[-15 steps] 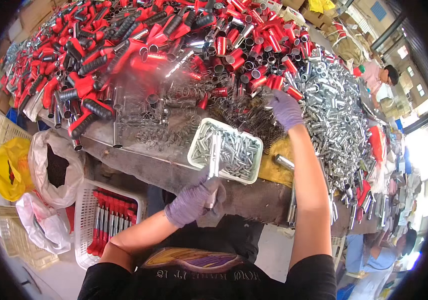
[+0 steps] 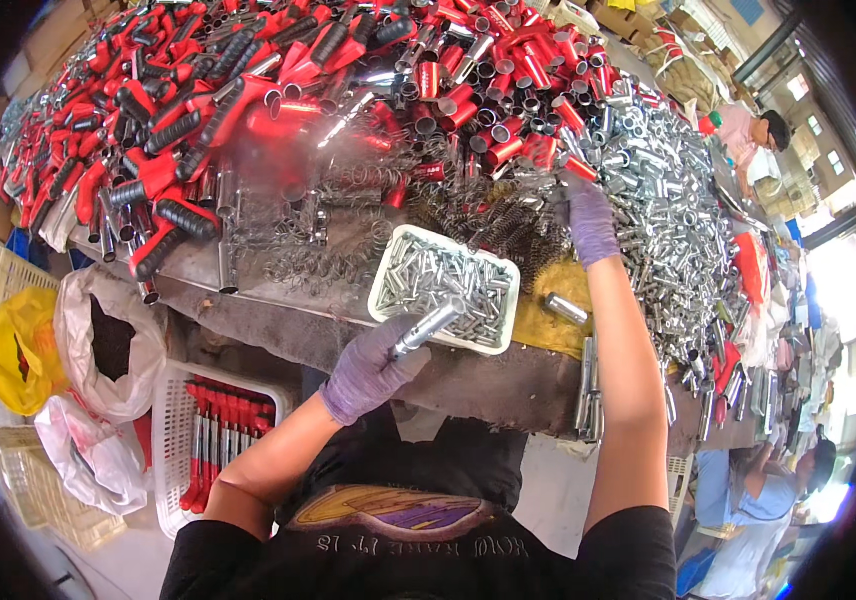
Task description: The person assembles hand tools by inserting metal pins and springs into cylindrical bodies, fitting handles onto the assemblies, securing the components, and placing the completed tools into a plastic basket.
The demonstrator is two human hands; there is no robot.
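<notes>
My left hand (image 2: pixel 372 368), in a purple glove, is closed around a shiny metal tube (image 2: pixel 434 326). The tube tilts up to the right, its upper end over the near edge of a white tray (image 2: pixel 380 297) of small metal pins (image 2: pixel 453 285). Farther right, my gloved right hand (image 2: pixel 591 222) reaches to where dark coil springs (image 2: pixel 508 225) meet a heap of silver metal parts (image 2: pixel 663 235). Its fingertips are hard to make out among the parts. Below it, a loose metal tube (image 2: pixel 566 308) lies on a yellow cloth (image 2: pixel 548 338).
Red-and-black handles (image 2: pixel 163 175) are heaped at the far left, red metal sleeves (image 2: pixel 503 150) at the far middle. Below the table's left side stand a white basket (image 2: pixel 170 440) of red-and-silver tools and an open white sack (image 2: pixel 76 325). Two people work at the right.
The tube in my left hand has gone from nearly upright to leaning right, and that hand has shifted left and slightly up. My right hand has moved slightly right and down.
</notes>
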